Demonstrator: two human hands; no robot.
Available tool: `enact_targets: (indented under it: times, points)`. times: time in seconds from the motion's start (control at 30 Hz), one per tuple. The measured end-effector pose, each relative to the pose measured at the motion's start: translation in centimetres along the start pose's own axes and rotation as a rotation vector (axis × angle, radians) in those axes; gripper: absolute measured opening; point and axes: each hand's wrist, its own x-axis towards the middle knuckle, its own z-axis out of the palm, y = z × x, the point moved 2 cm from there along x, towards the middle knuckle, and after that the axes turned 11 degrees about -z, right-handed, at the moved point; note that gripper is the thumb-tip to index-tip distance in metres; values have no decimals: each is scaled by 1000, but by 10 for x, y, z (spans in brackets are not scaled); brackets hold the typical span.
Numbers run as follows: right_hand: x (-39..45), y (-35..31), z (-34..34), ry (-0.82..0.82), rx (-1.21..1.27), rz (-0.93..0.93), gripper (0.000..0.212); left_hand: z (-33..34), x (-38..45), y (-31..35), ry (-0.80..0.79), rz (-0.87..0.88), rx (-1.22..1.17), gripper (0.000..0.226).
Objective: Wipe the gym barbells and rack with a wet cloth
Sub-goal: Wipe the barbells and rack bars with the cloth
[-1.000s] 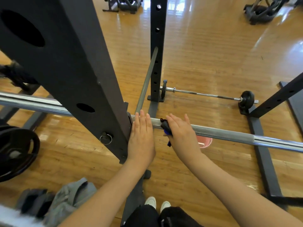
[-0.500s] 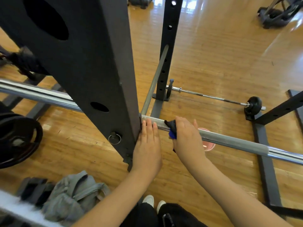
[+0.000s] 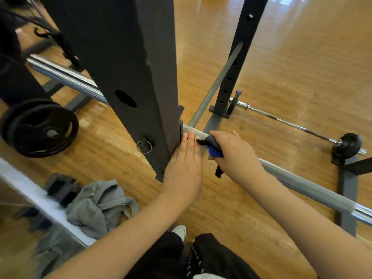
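The step in hand looks like wiping the bar (image 3: 302,185) right where it meets the post (image 3: 128,77). To do it well, the person would likely wrap the cloth (image 3: 214,150) fully round the bar and work it tight into the joint, turning to a clean damp face as grime lifts, while the other hand steadies against the post.

From the left: a black plate (image 3: 40,127), round and matte with cut-out grips, stands on the wood floor (image 3: 281,67). A grey bag (image 3: 96,206), soft and crumpled, lies near it. The post is a broad square tube in rough, chipped black paint, pierced with round holes and carrying a ring pin (image 3: 144,147).

The left hand (image 3: 184,168) lies flat, fingers straight and pressed together, along the post's edge over the bar. Just beside it, the right hand (image 3: 234,156) curls its fingers round the dark cloth, blue showing in the folds, and presses it onto the bar. The bar's middle is dull, grainy grey; its ends are polished chrome. A thinner barbell (image 3: 291,122) with small black plates lies on the glossy floor beyond.
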Motion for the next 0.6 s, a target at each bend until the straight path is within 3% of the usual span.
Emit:
enact_targets:
  times: [0.17, 0.4, 0.6]
  points:
    - [22, -9, 6, -6, 57, -25, 32, -5, -2, 4, -45, -21, 13, 71]
    - [-9, 12, -5, -79, 17, 6, 42, -4, -9, 7, -76, -56, -20, 83]
    - [46, -17, -3, -141, 61, -175, 36, -2, -8, 6, -130, -100, -11, 76]
